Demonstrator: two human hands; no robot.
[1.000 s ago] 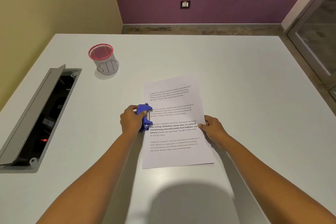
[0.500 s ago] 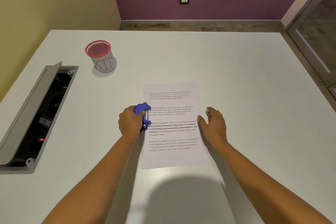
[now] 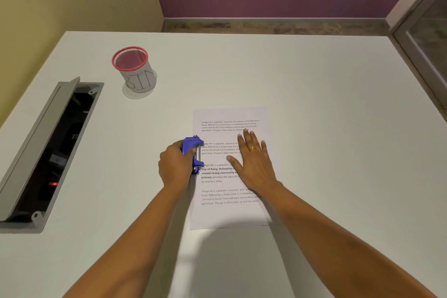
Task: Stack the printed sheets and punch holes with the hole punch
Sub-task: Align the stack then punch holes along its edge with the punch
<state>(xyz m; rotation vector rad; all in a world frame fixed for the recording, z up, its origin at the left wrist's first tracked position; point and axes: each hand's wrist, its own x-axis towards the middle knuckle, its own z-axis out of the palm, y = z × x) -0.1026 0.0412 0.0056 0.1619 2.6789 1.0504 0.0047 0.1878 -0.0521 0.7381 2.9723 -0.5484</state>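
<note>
Printed sheets [image 3: 229, 210] are lying in a portrait stack on the white bench [image 3: 314, 104], just below the centre of the frame, with four blocks of text showing on the top page. How many sheets are in the stack cannot be told. A blue hole punch [image 3: 193, 152] is being held against the stack's left edge, about halfway along it, with its metal front overlapping the margin of the paper. The left hand [image 3: 175, 167] is being kept closed around the rear of the punch, fingers curled over its blue body. The right hand [image 3: 254, 159] is being laid flat and open on the middle of the top page, palm down and fingers spread, covering part of the second and third text blocks; a gold ring [image 3: 252, 148] is being worn on one of its fingers.

Toward the upper left of the frame, well apart from the paper, a mesh cup [image 3: 135, 70] with a pink rim is standing upright on the bench. Along the left edge of the frame, a grey cable hatch [image 3: 48, 152] is being held open in the bench top, with a small red light showing inside it.
</note>
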